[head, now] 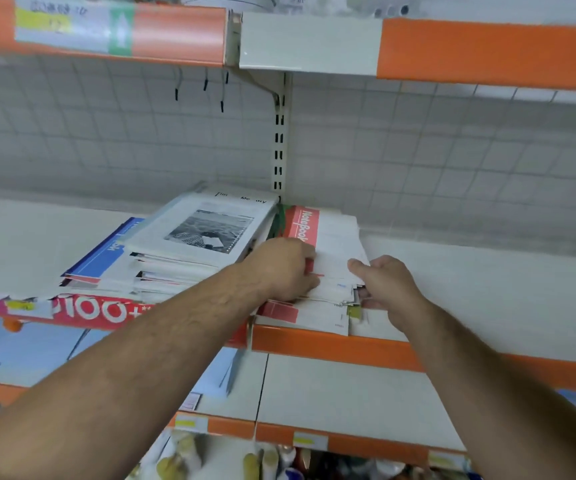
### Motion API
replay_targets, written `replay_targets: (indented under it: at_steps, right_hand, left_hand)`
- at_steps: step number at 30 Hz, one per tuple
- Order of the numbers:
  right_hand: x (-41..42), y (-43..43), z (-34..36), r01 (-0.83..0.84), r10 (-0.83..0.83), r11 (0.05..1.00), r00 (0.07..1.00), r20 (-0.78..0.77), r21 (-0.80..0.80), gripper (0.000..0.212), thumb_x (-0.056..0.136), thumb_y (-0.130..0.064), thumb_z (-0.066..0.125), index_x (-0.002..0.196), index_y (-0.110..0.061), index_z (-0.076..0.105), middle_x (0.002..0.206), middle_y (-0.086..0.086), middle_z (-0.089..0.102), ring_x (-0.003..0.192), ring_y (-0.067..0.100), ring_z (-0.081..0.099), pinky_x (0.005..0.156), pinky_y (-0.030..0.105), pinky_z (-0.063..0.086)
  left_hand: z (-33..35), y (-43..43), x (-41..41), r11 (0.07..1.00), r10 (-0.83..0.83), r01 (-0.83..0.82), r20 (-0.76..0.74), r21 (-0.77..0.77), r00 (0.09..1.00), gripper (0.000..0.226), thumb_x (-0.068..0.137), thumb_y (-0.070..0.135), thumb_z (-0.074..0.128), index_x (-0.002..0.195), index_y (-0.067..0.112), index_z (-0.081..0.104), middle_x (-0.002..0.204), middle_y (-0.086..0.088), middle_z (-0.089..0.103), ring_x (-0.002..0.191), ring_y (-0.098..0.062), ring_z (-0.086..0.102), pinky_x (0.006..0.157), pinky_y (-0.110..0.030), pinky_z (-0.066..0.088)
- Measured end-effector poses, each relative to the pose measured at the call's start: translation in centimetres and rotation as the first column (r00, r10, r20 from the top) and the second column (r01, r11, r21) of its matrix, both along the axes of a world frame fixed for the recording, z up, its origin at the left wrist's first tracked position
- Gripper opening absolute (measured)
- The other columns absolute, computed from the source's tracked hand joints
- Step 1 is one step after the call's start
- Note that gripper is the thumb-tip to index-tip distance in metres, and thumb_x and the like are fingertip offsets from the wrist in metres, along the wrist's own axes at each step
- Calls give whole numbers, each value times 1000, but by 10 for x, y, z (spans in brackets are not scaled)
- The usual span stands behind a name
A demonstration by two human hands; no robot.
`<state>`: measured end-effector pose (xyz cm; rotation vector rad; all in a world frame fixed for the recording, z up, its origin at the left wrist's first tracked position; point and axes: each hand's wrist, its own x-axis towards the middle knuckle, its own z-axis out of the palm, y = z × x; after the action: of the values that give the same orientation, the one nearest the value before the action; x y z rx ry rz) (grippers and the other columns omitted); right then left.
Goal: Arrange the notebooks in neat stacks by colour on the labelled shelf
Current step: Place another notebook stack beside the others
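Far to the left of both sets of fingers: blue notebook [106, 254], flat on the shelf [487, 299], its right part tucked under a taller pile.

Just left of the left fingers: photo-cover stack [189, 237], grey-white with a black-and-white picture on top. The layers are uneven and the lower edges are splayed. The left wrist lies against its right corner.

Below that pile and left of the forearm: red promo strip [89, 310] hanging askew on the shelf front.

Left hand [281, 268]: knuckles up, fingers curled together and clamped on the left edge of the red-and-white stack [335, 237]. Fingertips press into the top sheets. Thumb is hidden.

The red-and-white stack sits between the two sets of fingers, near the front lip. A red "NoteBook" band is visible beyond the left knuckles. The lower books jut forward past the fingertips.

Behind the stack, above the fingers: slotted post [279, 147].

Right hand [388, 289]: thumb laid on top of the stack's right front corner, the other fingers curled under that corner, pinching the upper books.

Below both wrists: orange edge strip [331, 344]. To the right of the right fingers is bare white shelf.
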<state>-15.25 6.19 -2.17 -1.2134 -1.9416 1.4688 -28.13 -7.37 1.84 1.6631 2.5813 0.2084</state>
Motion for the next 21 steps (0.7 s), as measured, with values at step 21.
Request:
replay_targets:
  at_steps: [21]
  right_hand:
    - [9, 11, 0, 186, -186, 982, 983, -1, -14, 14, 91, -17, 65, 85, -7, 59, 93, 12, 69, 83, 27, 72, 76, 40, 61]
  left_hand:
    - [-10, -4, -9, 996, 75, -83, 205, 31, 976, 60, 84, 60, 67, 129, 23, 54, 120, 2, 59, 106, -18, 57, 91, -33, 53]
